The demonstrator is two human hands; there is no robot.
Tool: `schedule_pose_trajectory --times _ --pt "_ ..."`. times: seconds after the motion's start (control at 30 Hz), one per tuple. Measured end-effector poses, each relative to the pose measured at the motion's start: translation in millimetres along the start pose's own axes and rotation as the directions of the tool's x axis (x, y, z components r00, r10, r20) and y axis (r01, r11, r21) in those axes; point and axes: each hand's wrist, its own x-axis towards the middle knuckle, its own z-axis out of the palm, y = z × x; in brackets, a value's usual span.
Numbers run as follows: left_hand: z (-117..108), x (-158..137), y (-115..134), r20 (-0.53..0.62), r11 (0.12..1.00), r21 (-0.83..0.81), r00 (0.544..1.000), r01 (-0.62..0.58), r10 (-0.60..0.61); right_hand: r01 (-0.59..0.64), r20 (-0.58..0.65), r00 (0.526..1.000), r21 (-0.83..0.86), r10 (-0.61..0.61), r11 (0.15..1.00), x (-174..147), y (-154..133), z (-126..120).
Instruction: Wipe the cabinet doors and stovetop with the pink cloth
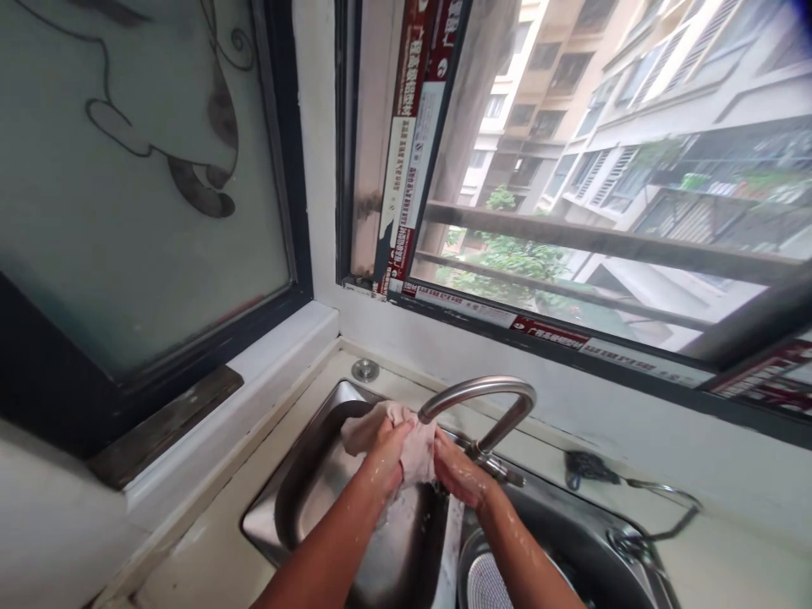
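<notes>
A wet, pale pink cloth [417,452] is stretched between my two hands under the spout of the curved steel faucet [482,386]. My left hand [388,455] grips it from the left, and one end of the cloth hangs out past that hand. On the other side my right hand [458,467] has its fingers against the cloth's right edge, close to the faucet base; its fingertips are partly hidden. Both hands are above the left basin of the steel sink [304,505]. Drops of water sit on my forearms.
In the right basin, a perforated strainer [485,582] lies partly under my right forearm. A dark crumpled item [587,468] and a bent metal tube [672,491] are on the counter at right. A round metal fitting [365,370] sits behind the sink. Windows rise at left and ahead.
</notes>
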Motion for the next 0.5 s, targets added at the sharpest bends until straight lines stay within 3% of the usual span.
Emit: schedule_pose_trajectory --times 0.13,0.27,0.33,0.4,0.5 --pt "-2 0 17 0.024 0.97 0.226 0.996 -0.088 0.084 -0.078 0.013 0.997 0.016 0.078 0.997 -9 -4 -14" --pt "-26 -7 30 -0.005 0.954 0.279 0.994 -0.105 0.111 -0.039 -0.208 0.977 -0.021 0.034 0.999 -4 -22 -45" --pt "-34 -11 28 -0.02 0.964 0.247 0.995 -0.095 0.103 0.016 -0.286 0.958 -0.002 -0.015 1.0 -3 -31 -49" --pt "-37 -12 22 -0.016 0.976 0.204 0.997 -0.076 0.081 0.076 -0.323 0.944 0.024 -0.064 0.997 -4 -36 -34" --pt "-37 -15 11 -0.006 0.987 0.153 0.999 -0.042 0.044 0.123 -0.343 0.933 0.023 -0.108 0.992 -7 -39 24"
